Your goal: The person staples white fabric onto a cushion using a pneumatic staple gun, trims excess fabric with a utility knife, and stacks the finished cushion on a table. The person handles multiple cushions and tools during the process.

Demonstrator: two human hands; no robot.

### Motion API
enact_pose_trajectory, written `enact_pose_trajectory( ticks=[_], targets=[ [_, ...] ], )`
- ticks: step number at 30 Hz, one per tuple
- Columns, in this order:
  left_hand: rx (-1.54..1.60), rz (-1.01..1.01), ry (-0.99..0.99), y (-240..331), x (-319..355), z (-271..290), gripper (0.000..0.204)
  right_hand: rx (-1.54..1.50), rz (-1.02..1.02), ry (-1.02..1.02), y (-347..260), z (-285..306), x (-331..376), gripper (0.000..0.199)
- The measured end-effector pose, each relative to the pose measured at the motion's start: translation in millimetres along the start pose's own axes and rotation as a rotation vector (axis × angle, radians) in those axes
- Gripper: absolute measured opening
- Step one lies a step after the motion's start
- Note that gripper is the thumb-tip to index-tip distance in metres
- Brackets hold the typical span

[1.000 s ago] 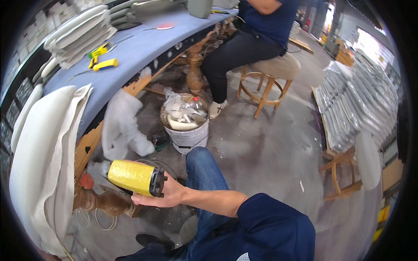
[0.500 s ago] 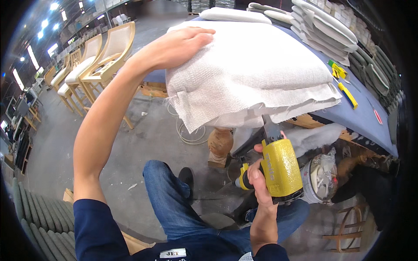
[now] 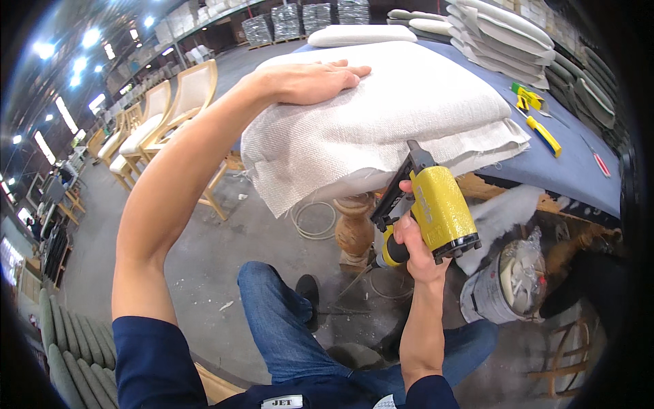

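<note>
The person's left arm (image 3: 178, 180) reached up and forward, bent at the elbow, its forearm slanting inward to the right. The left hand (image 3: 313, 84) lay palm down, fingers stretched out toward the right. The right forearm (image 3: 422, 313) rose nearly straight from the lower edge, and the right hand (image 3: 419, 252) was curled in a grip, nearer the body than the left.

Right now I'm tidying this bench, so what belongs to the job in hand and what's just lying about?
In use:
yellow staple gun, in the right hand
pale woven fabric, under the left hand

Apparently just lying about:
yellow-handled tool
green-and-yellow tool
red-handled tool
</note>
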State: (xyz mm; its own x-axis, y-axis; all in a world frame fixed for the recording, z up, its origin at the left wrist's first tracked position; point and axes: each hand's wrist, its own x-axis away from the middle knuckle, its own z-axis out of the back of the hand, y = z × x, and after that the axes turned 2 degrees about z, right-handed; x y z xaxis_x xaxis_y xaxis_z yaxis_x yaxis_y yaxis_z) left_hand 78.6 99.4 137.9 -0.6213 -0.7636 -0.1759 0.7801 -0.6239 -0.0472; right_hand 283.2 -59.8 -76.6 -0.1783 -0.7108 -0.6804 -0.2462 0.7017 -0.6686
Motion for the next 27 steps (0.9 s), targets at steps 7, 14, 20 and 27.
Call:
enact_pose_trajectory(
  ticks=[7, 14, 20, 27],
  targets=[
    [-0.055, 0.073, -0.032, 15.3, 18.7, -2.9, 0.062, 0.093, 0.083, -0.052, 26.3, 6.7, 4.7, 0.055],
    [-0.020, 0.095, -0.093, 19.7, 10.3, 9.1, 0.065, 0.160, 0.095, -0.081, 31.3, 10.5, 3.1, 0.057],
    [-0.056, 0.067, 0.022, 44.6, 40.0, -12.8, 0.061, 0.140, 0.039, -0.070, 34.8, 16.6, 4.1, 0.058],
    [-0.094, 0.208, -0.096, 39.5, 16.7, -1.6, 0.067, 0.240, 0.066, -0.099, 29.2, 17.4, 1.9, 0.067]
  ],
)
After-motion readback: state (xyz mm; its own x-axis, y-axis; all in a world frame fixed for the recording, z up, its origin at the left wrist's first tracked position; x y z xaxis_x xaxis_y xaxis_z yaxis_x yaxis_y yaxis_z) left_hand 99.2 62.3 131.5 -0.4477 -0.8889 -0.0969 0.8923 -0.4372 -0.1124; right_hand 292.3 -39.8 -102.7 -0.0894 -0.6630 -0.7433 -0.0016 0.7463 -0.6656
